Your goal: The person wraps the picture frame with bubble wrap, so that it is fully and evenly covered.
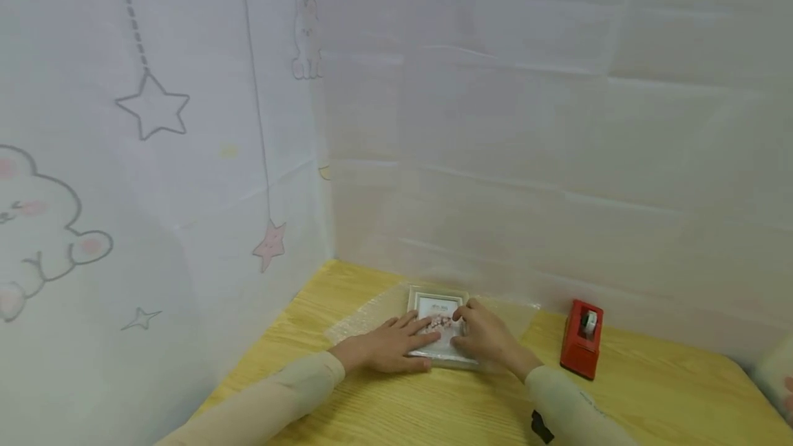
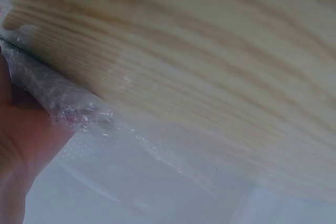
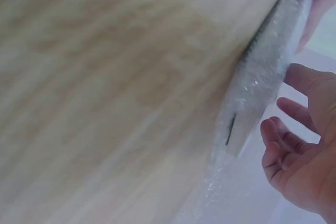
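Observation:
A pale picture frame (image 1: 443, 294) with a pink floral print lies on the wooden table, on a spread sheet of clear bubble wrap (image 1: 365, 316). My left hand (image 1: 393, 347) rests on the frame's left side, fingers spread over its face. At the right side, my right hand (image 1: 486, 337) has its fingers bent loosely near the print. In the right wrist view, bubble wrap covers the frame's near edge (image 3: 262, 72), and one digit of the right hand (image 3: 307, 135) touches its top. The left wrist view shows the wrapped edge (image 2: 52, 90) beside the left hand (image 2: 23, 140).
A red tape dispenser (image 1: 581, 344) with a roll stands on the table (image 1: 396, 408) to the right. White sheets with cartoon drawings (image 1: 151, 109) hang behind and at the left. A small black object (image 1: 542, 427) shows by the right sleeve.

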Available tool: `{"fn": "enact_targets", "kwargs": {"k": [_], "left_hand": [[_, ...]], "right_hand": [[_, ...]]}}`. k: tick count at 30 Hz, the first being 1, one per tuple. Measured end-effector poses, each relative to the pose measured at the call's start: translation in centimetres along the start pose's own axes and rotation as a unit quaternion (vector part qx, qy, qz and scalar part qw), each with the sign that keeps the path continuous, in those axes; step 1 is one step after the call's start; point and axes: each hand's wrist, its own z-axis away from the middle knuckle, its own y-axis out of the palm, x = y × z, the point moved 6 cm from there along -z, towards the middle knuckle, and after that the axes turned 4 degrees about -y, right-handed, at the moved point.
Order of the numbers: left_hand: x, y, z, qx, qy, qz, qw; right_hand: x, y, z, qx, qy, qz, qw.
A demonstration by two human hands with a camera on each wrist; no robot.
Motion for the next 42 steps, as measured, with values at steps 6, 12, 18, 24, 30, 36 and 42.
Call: {"fn": "enact_targets", "kwargs": {"k": [6, 12, 18, 24, 30, 36, 42], "left_hand": [[-0.4, 0.4, -0.3, 0.003, 0.004, 0.015, 0.9999], [-0.2, 1.4, -0.7, -0.001, -0.005, 0.043, 0.9991], [-0.1, 1.9, -0.7, -0.002, -0.007, 0.067, 0.9977], [-0.2, 2.0, -0.5, 0.001, -0.008, 0.059, 0.9982], [-0.2, 1.7, -0.2, 0.003, -0.015, 0.046, 0.9988], [-0.1, 1.0, 0.1, 0.022, -0.002, 0.017, 0.9996], [0.4, -0.3, 0.3, 0.026, 0.003, -0.021, 0.9994]], "right_hand": [[-0.1, -1.0, -1.3, -0.028, -0.031, -0.037, 0.9984], [-0.9, -2.3, -2.7, -0.109, -0.005, -0.086, 0.9903], [-2.1, -2.8, -3.7, -0.197, -0.011, -0.062, 0.9785], [-2.9, -2.3, -4.6, -0.228, -0.054, -0.022, 0.9720], [-2.8, -1.2, -6.1, -0.183, -0.055, -0.025, 0.9812], [-2.8, -0.3, -7.5, -0.131, -0.015, -0.055, 0.9897], [-2.8, 0.2, -8.9, -0.087, 0.020, -0.087, 0.9922]]}}
